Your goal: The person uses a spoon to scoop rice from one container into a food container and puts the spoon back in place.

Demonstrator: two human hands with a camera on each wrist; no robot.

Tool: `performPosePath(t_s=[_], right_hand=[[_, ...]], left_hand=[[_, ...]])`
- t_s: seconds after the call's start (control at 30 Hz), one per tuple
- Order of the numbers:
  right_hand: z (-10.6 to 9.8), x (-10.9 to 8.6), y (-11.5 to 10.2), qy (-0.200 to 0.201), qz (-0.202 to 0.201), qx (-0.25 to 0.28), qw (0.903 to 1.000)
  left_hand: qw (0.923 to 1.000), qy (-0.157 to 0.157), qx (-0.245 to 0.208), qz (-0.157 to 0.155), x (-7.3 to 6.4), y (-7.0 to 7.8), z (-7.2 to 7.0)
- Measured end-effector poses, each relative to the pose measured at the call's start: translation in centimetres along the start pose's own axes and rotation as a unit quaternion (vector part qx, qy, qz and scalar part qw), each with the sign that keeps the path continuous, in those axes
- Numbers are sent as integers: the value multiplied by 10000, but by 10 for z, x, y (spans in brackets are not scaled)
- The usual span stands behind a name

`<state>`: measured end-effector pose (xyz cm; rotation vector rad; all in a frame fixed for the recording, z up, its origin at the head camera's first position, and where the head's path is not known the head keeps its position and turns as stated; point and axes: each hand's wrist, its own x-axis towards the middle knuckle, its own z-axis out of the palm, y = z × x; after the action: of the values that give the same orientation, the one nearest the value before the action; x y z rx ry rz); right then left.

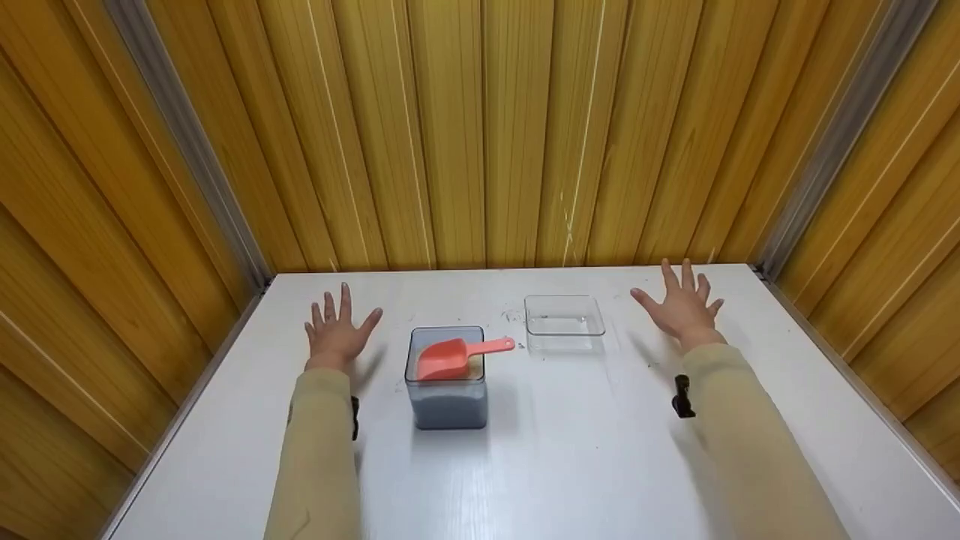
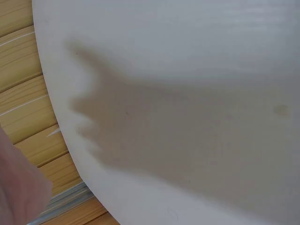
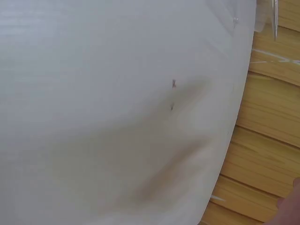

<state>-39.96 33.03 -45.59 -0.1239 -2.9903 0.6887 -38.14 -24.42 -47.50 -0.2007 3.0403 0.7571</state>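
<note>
In the head view my left hand (image 1: pixel 337 337) is held over the table with its fingers spread, left of a bluish see-through container (image 1: pixel 450 409). A pink scoop (image 1: pixel 446 360) lies in the top of that container on pale, grainy contents, its handle sticking out over the right rim. Farther back and to the right stands a low clear box (image 1: pixel 564 330) with nothing visible inside. My right hand (image 1: pixel 681 311), fingers also spread, hovers to the right of this box. Neither hand touches anything. The wrist views show mostly hand shadows and a blurred edge of each hand.
All of this stands on a white table (image 1: pixel 540 465) with small dark marks near the clear box. Yellow wood-patterned panels (image 1: pixel 517 135) rise behind it and at both sides, joined by grey metal corner posts (image 1: pixel 187 127).
</note>
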Motion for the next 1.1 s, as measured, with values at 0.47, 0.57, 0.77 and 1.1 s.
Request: performPosePath(t_s=[0.47,0.57,0.77,1.1], right_hand=[[20,-11,-54,160,-825,1799,9801],[25,-19,-66,205,-1099,2294,9669],[31,-44,-95,79,-1555,2984,9417],[50,-89,-133,42,-1899,4177,8885]], left_hand=[[9743,-36,-2213,414,-6,16,19],[9559,-134,-2884,532,-13,22,22],[9040,-225,-4176,881,-35,32,30],[8422,-418,-5133,1597,-67,31,42]])
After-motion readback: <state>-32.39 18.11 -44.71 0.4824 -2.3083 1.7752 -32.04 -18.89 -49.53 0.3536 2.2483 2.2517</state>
